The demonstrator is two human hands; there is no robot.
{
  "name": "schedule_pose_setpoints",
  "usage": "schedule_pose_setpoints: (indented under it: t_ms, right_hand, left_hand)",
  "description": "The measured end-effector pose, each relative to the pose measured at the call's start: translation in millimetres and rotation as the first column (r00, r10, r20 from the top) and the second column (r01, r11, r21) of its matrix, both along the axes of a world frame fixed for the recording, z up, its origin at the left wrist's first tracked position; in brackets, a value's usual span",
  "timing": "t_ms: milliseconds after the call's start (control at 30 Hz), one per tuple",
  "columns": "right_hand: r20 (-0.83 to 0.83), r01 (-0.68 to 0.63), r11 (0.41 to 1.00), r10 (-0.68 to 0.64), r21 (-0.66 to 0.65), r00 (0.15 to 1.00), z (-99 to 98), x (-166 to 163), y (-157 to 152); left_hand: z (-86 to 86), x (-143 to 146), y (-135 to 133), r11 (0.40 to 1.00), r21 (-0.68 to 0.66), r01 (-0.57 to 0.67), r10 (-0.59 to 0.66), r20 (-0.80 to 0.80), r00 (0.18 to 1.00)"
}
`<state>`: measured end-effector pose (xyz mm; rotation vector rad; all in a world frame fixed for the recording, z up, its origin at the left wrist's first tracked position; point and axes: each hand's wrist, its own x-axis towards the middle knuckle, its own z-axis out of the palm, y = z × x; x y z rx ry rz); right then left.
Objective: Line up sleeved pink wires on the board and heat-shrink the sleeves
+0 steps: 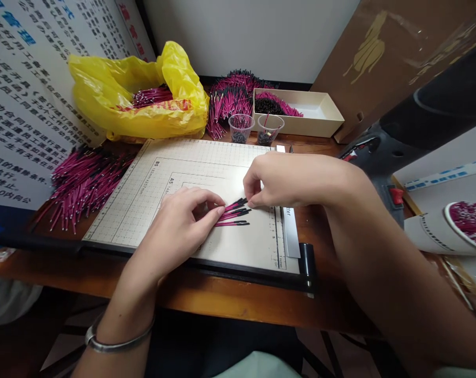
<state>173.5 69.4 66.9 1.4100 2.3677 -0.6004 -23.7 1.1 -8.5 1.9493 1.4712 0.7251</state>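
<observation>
Several pink wires with black sleeved ends (234, 214) fan out over a cream paper cutter board (143, 181) marked with grid lines. My left hand (186, 218) is closed on the pink part of these wires, thumb and forefinger pressed together, wrist above the board's front edge. My right hand (279, 181) is pinched at the black tip of one of the upper wires; its fingertips hide what exactly is between them. The black tips point right, toward the board's ruled side.
Loose wires (86, 184) are heaped left of the board. Behind it stand a yellow plastic bag (167, 118), two clear cups (241, 128), a wire pile (235, 92) and a cream box (320, 123). A dark machine (411, 126) and a paper cup (430, 231) with wires are at right.
</observation>
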Motion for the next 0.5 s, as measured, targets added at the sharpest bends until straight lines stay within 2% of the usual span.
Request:
schedule_pose_setpoints:
  t_ms: [200, 500]
  right_hand:
    - [-0.026, -0.024, 1.000, 0.024, -0.005, 0.999, 0.7, -0.1, -1.9]
    - [-0.024, -0.016, 1.000, 0.016, 0.027, 1.000, -0.2, -0.9, -5.2]
  left_hand:
    - [-4.8, 0.4, -4.1, 0.998, 0.051, -0.025, 0.026, -0.018, 0.999]
    - [-5.5, -1.4, -4.8, 0.997, 0.074, -0.011, 0.007, 0.057, 0.998]
